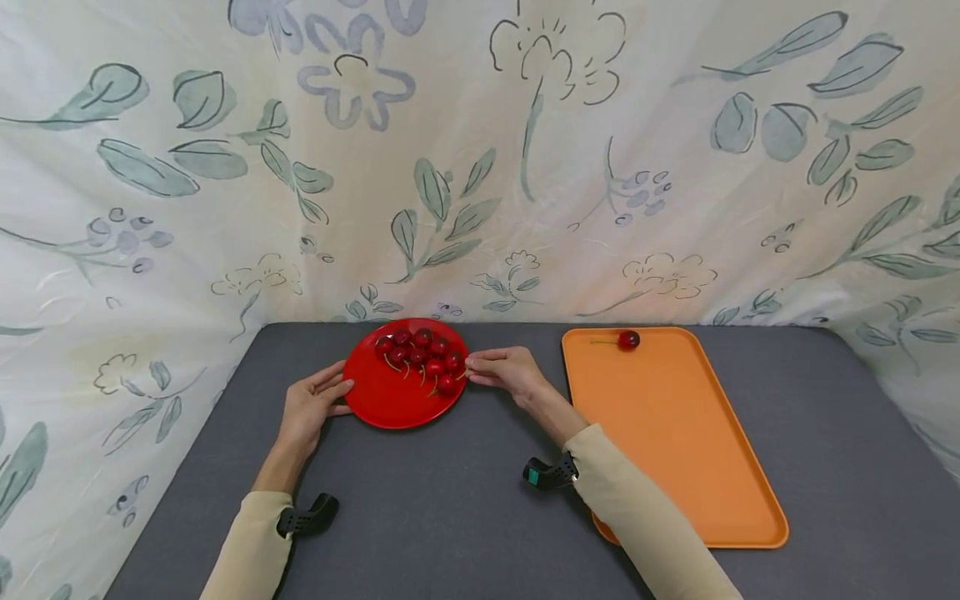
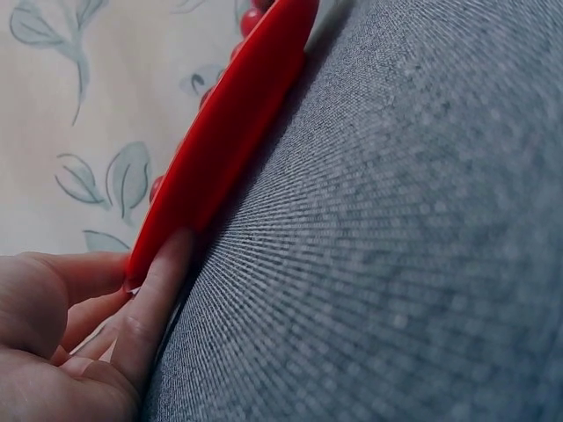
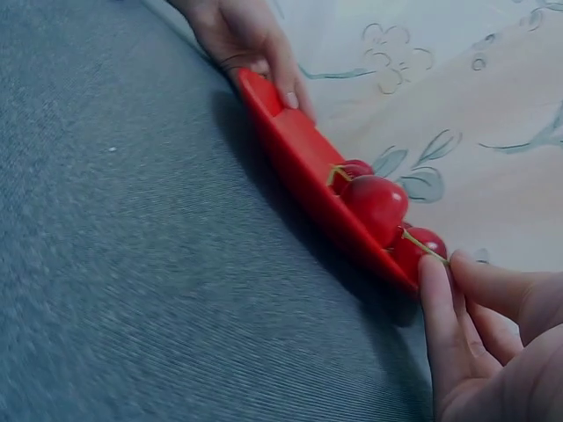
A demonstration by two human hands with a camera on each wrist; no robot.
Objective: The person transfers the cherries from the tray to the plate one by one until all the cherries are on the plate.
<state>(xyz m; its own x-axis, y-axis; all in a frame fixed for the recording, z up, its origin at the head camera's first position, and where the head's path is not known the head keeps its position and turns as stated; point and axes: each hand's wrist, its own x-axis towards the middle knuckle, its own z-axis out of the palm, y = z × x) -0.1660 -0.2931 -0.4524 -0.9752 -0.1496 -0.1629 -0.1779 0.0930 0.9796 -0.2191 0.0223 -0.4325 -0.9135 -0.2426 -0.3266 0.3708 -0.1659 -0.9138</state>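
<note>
A round red plate point(image 1: 390, 406) carries a cluster of dark red cherries point(image 1: 422, 353), bunched toward its far right side with several green stems showing. At its left rim, my left hand point(image 1: 309, 408) grips the edge; in the left wrist view the thumb and fingers pinch the plate point(image 2: 220, 132) from above and below. On the opposite side, my right hand point(image 1: 510, 372) pinches the thin green stem point(image 3: 425, 247) of a cherry point(image 3: 406, 257) between thumb and forefinger. That cherry sits right at the plate's rim, beside a larger-looking cherry point(image 3: 376, 207).
An orange rectangular tray point(image 1: 675, 433) lies to the right, with one cherry point(image 1: 628, 340) and its stem near the far edge. My right forearm crosses the tray's left side. Grey cloth point(image 1: 435, 517) covers the table, and a floral curtain point(image 1: 480, 225) hangs behind it.
</note>
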